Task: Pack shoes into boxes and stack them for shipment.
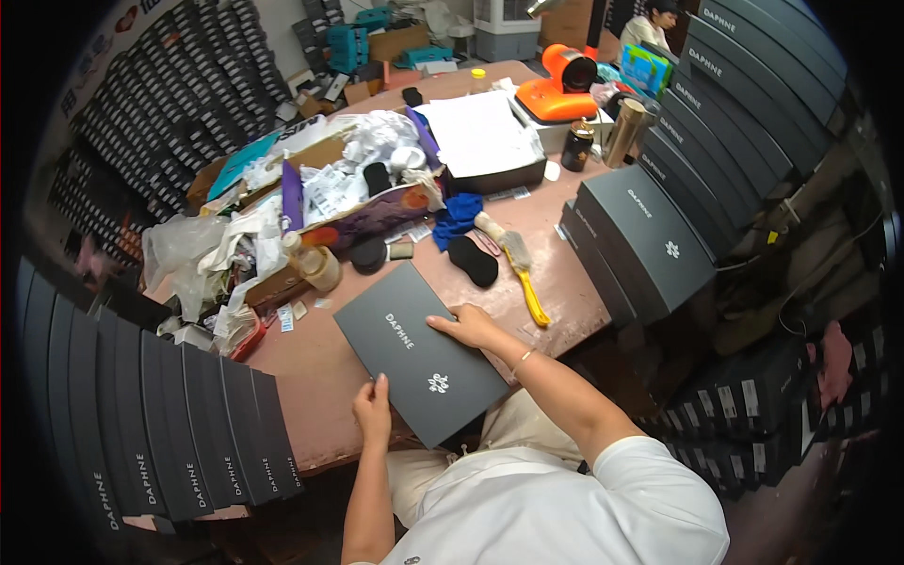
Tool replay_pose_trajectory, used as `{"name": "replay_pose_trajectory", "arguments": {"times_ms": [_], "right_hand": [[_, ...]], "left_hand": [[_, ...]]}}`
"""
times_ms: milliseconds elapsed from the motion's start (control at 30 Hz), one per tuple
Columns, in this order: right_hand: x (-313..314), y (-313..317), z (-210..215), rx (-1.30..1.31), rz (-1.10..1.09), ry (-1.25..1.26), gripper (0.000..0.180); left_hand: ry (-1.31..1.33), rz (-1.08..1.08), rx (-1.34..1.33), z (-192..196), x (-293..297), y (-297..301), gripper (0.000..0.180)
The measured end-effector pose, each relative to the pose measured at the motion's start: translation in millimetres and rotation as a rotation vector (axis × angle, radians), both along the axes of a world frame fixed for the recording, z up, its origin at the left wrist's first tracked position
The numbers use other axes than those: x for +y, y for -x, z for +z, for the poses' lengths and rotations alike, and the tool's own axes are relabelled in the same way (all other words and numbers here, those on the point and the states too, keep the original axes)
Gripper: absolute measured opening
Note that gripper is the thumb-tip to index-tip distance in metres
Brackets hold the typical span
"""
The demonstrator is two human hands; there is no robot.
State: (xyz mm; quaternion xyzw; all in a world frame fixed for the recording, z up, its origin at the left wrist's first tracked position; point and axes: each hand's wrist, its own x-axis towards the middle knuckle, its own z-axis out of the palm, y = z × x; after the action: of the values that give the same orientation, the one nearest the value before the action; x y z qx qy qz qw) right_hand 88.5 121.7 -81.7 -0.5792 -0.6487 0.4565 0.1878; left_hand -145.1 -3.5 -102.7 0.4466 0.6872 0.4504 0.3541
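Observation:
A dark grey shoebox (395, 363) with white print and a white flower mark on its lid lies between my hands, tilted at the near edge of the table. My left hand (373, 411) grips its near left side, thumb up along the edge. On the opposite side, my right hand (468, 330) rests its thumb on the lid, and its other fingers are partly hidden at the far edge. The lid sits closed, so nothing inside shows. Beyond the box lie a black oval pad (473, 262) and a brush with a yellow handle (524, 278).
Stacked shoeboxes rise at left (160, 424) and right (650, 235). Across the pink table (574, 301) stand a carton of crumpled paper (363, 212), a glue bottle (313, 264), white sheets (480, 132) and an orange device (558, 89). Another person (650, 28) is at the back.

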Motion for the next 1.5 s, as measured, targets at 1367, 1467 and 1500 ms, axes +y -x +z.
{"name": "replay_pose_trajectory", "arguments": {"times_ms": [1367, 1467, 1500], "right_hand": [[-60.3, -141.5, 121.0, 0.634, -0.112, 0.078, 0.085], [-51.9, -250.7, 214.1, 0.400, -0.442, -0.032, 0.069], [-46.3, -283.8, 242.0, 0.388, -0.337, -0.086, 0.063]], "left_hand": [[-0.061, -0.377, -1.011, 86.4, -0.5, -118.8, 0.060], [-0.282, -0.673, -0.881, 135.2, 12.8, -172.2, 0.058], [-0.293, -0.753, -0.831, 137.9, 15.2, -181.5, 0.057]]}}
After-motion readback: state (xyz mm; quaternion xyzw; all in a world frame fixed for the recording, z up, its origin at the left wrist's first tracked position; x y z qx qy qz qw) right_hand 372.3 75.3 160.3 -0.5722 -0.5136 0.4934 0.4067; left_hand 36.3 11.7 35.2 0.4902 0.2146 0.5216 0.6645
